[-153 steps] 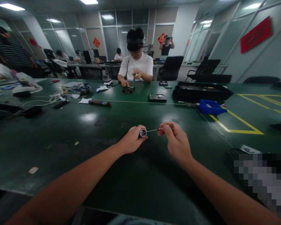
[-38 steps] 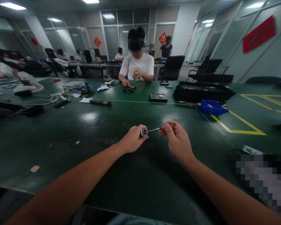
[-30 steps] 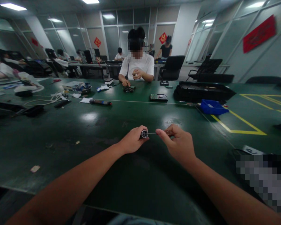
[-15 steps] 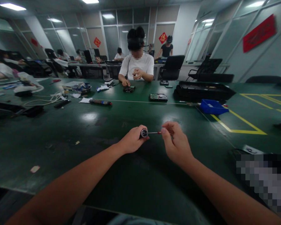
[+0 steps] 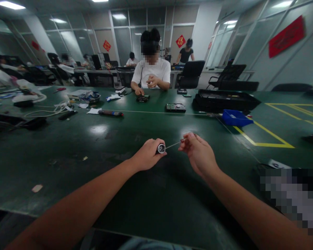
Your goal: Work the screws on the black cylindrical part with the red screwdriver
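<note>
Over the middle of the green table, my left hand (image 5: 148,155) is closed round a dark cylinder (image 5: 161,148) whose open end has a silvery ring and faces me. Details inside the ring are too small to make out. From the right, my right hand (image 5: 199,152) pinches the handle of a screwdriver, mostly hidden by the fingers. Its thin metal shaft (image 5: 172,145) slants down to the left and meets the cylinder's open end. I cannot tell how far the tip reaches in.
Beyond my hands lie a pen-like tool (image 5: 111,113), a hard drive (image 5: 175,107), a black tray (image 5: 225,100) and a blue bin (image 5: 236,118). Across the table (image 5: 120,215), a co-worker (image 5: 152,71) in a headset handles another drive (image 5: 143,98). Cables (image 5: 50,111) and papers are at left.
My right hand has repeatedly shifted and re-gripped the screwdriver; its handle end now sits higher, so the shaft slants instead of lying level. My left hand and the cylinder have stayed nearly in place.
</note>
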Tool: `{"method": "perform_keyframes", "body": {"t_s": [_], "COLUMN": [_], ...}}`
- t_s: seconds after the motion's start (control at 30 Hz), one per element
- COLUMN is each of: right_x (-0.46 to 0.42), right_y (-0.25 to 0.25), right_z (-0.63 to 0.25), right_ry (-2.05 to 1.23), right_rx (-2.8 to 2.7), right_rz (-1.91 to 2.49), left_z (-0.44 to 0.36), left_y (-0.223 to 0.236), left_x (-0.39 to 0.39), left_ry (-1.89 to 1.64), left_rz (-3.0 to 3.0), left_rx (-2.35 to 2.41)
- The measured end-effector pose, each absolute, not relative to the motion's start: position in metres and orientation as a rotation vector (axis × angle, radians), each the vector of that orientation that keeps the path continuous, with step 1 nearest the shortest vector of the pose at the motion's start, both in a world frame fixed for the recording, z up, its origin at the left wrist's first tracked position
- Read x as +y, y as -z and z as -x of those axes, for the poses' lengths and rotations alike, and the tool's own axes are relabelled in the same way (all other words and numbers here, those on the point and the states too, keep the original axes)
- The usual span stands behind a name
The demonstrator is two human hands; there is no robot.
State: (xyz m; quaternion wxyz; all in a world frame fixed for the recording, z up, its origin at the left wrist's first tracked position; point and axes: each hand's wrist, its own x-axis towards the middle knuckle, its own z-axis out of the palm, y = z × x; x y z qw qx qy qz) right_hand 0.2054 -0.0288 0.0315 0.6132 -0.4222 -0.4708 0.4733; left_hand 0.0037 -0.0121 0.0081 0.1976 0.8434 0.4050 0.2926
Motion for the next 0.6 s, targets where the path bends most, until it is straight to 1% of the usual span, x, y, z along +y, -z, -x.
{"method": "perform_keyframes", "body": {"t_s": [0.07, 0.23, 0.6], "right_x": [-0.029, -0.042, -0.053], "right_y": [-0.031, -0.032, -0.047], "right_z": [-0.206, -0.205, -0.205], "right_ry": [-0.988, -0.636, -0.248], "right_rx": [-1.129, -1.451, -1.785], "right_rz": [1.002, 1.1, 1.239], "left_z": [-0.004, -0.004, -0.003], "left_y": [-0.007, -0.004, -0.001], "left_x": [-0.011, -0.009, -0.007], "left_ry": [-0.795, -0.814, -0.828], "left_rz": [-2.349, -2.3, -2.3], "left_rx": [1.156, 1.194, 1.194]}}
